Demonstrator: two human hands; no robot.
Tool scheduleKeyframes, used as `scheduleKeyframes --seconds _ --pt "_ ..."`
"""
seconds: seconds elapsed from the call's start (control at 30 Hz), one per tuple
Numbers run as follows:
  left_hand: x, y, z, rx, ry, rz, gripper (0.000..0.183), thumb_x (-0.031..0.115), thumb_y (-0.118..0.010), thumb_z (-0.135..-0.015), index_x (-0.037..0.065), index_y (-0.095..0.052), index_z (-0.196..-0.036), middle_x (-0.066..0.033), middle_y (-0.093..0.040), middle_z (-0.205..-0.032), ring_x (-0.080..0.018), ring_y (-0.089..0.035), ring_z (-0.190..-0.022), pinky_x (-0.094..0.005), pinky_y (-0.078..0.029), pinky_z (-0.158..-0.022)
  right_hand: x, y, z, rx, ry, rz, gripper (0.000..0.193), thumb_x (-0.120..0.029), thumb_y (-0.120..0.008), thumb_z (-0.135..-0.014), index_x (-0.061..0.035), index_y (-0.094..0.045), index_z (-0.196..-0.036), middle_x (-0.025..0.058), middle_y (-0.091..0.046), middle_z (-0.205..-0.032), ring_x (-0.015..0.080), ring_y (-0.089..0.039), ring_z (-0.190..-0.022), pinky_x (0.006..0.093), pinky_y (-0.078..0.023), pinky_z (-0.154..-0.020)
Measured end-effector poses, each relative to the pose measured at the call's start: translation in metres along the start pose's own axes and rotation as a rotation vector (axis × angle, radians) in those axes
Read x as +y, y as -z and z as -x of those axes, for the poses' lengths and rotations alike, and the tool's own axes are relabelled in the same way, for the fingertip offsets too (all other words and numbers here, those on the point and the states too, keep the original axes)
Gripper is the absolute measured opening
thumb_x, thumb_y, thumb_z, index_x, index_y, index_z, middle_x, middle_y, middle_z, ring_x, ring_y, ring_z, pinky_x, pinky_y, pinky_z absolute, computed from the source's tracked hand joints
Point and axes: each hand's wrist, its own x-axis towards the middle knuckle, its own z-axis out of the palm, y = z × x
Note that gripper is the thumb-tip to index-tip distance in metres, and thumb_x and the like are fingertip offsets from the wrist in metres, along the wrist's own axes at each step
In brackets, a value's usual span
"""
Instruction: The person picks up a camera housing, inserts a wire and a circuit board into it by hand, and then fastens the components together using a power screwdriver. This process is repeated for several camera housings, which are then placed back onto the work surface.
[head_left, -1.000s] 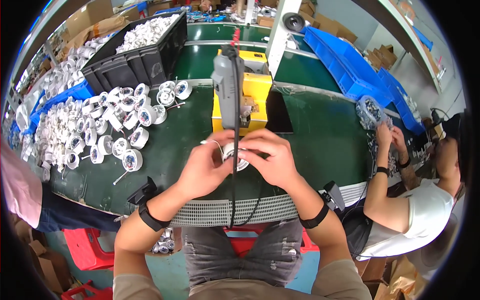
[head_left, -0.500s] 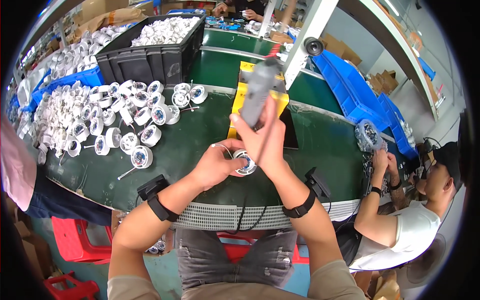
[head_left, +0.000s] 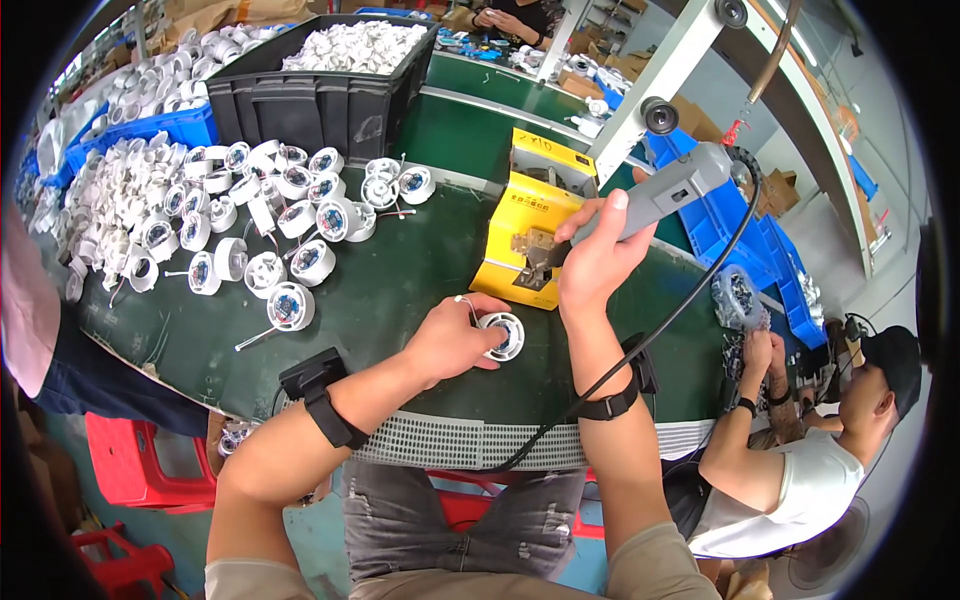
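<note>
My left hand (head_left: 452,340) is closed around a round white plastic housing (head_left: 513,335) held at the green worktop, with a thin white lead sticking up beside the fingers. In my right hand (head_left: 602,262) is a grey electric screwdriver (head_left: 672,190), slanted so its back end points up and right. The screwdriver's front end is at the metal mechanism of a yellow screw feeder (head_left: 513,212); my fingers partly hide the tip. A black cord (head_left: 697,280) runs from the tool's back end down past my right forearm.
White housings with blue circuit boards (head_left: 290,306) cluster on the left, beside a heap of white parts (head_left: 110,200). Behind stands a black crate (head_left: 300,110) of white pieces. A co-worker (head_left: 800,460) handles small parts at right. Blue bins (head_left: 700,210) line the far right.
My right hand has carried the screwdriver from above the housing rightward to the screw feeder. My left hand still grips the housing. The whole view has shifted slightly.
</note>
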Motion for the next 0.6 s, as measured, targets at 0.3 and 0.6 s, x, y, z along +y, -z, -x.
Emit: scheduleKeyframes --seconds 0.3,0.6 --pt "0.002 0.001 -0.003 0.009 0.056 0.106 0.031 0.002 -0.059 -0.087 -0.003 -0.051 -0.117 -0.0106 -0.056 -0.107 -0.0184 -0.062 -0.096 -0.0301 -0.061 -0.073 0.004 -0.005 0.002 0.002 -0.041 -0.009 0.036 -0.021 -0.047 -0.099 0.0023 -0.037 -0.124 0.0063 -0.049 -0.06 0.0144 -0.048 -0.047 0.0276 -0.041 -0.046" --pt "0.001 0.003 -0.004 -0.007 0.08 0.146 0.031 0.004 -0.054 -0.091 -0.004 -0.052 -0.121 -0.0102 -0.061 -0.104 -0.0186 -0.065 -0.087 -0.0311 -0.061 -0.073 -0.013 0.002 0.027 -0.088 -0.161 -0.103 0.035 -0.023 -0.044 -0.099 0.0007 -0.036 -0.123 0.007 -0.048 -0.062 0.0151 -0.048 -0.047 0.0281 -0.043 -0.047"
